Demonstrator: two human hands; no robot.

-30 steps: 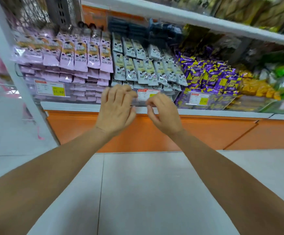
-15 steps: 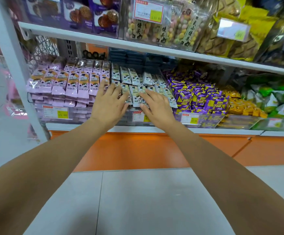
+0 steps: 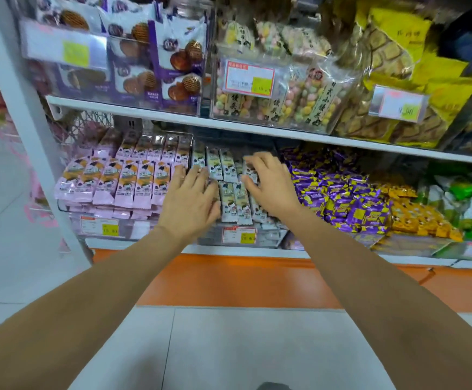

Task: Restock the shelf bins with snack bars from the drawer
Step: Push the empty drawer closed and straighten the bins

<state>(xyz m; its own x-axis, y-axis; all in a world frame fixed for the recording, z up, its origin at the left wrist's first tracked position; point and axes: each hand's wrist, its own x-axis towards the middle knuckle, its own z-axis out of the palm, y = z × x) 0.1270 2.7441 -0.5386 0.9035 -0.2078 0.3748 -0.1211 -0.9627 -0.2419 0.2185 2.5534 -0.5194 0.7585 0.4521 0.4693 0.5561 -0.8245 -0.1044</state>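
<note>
Left arm: bare, stretched forward and up from the lower left, wrist nearly straight.
Left hand [image 3: 189, 198]: palm down, fingers straight and a little fanned, lying flat on the grey bars [image 3: 230, 202]; the thumb points right along the front row.
Right arm: bare, reaching in from the lower right, roughly mirroring the left.
Right hand [image 3: 270, 187]: palm down, fingers loosely arched, their tips on the back row of bars and the thumb on a bar to the left; nothing is closed in it.
Hands together: side by side with a narrow gap, a few bars showing between them.
Grey bars: slim oblong foil packets with crimped ends, pale grey-white with a small dark print, laid in two overlapping rows that slope toward the aisle.
Bin [image 3: 268, 239]: clear hard plastic, glossy, on the lower shelf between the pink and purple stock; it holds the grey bars.
Price tag [image 3: 239, 235]: white card with a red edge and a yellow patch, on the bin's front.
Pink bars [image 3: 122, 182]: same oblong shape, matte pink wrappers with an orange picture, in tidy rows just left of the left hand.
Purple sweets [image 3: 341, 198]: small shiny purple-and-yellow wrappers, heaped loosely just right of the right hand.
Upper shelf [image 3: 257, 130]: flat white board above the hands, carrying clear boxes of bagged snacks.
Orange panel [image 3: 243, 280]: smooth, glossy, below the lower shelf.
Floor [image 3: 229, 347]: pale, smooth tiles.
</note>
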